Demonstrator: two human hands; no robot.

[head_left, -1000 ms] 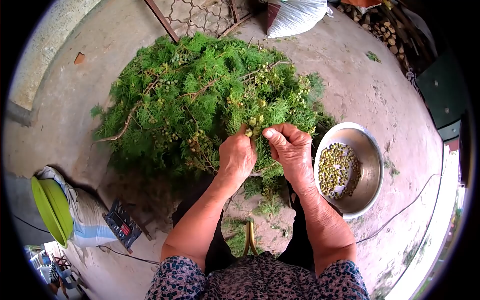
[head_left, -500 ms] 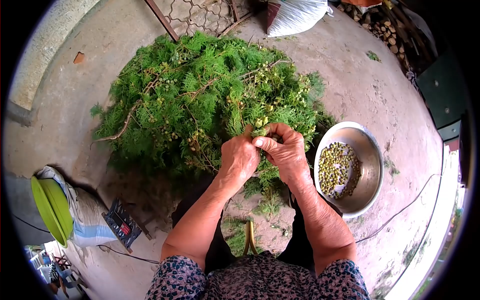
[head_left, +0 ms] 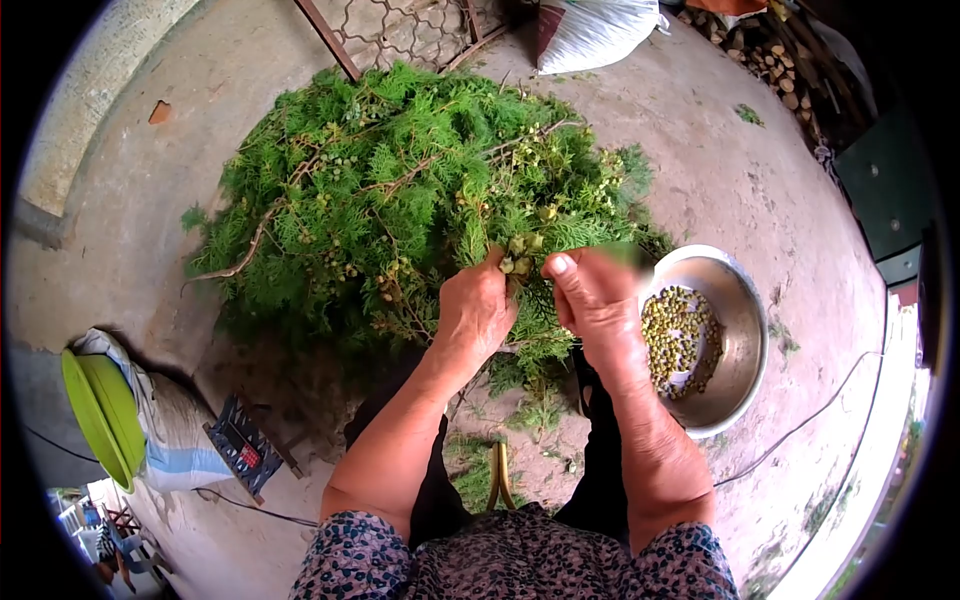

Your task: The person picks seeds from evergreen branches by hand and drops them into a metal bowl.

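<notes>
A big heap of green conifer branches (head_left: pixel 400 170) lies on the floor before me. At its near edge my left hand (head_left: pixel 474 310) is closed on a sprig with pale green cones (head_left: pixel 520 255) sticking up past the fingertips. My right hand (head_left: pixel 597 300) is apart from that sprig, a little to its right, with thumb and fingers curled together. Its far side is smeared by motion, with a green blur there, and what it holds cannot be made out. Just right of it stands a metal basin (head_left: pixel 745 345), with small green-brown cones (head_left: pixel 680 335) on its bottom.
On the left, a lime green plastic basin (head_left: pixel 105 415) leans on a sack (head_left: pixel 185 440). Behind the heap are a metal mesh frame (head_left: pixel 400 35) and a white sack (head_left: pixel 595 35). Firewood (head_left: pixel 770 65) is stacked at the far right. A cable (head_left: pixel 800 415) crosses the floor.
My right hand has parted from the left and shifted right toward the metal basin. My left hand has barely moved, and the cones on its sprig show more fully.
</notes>
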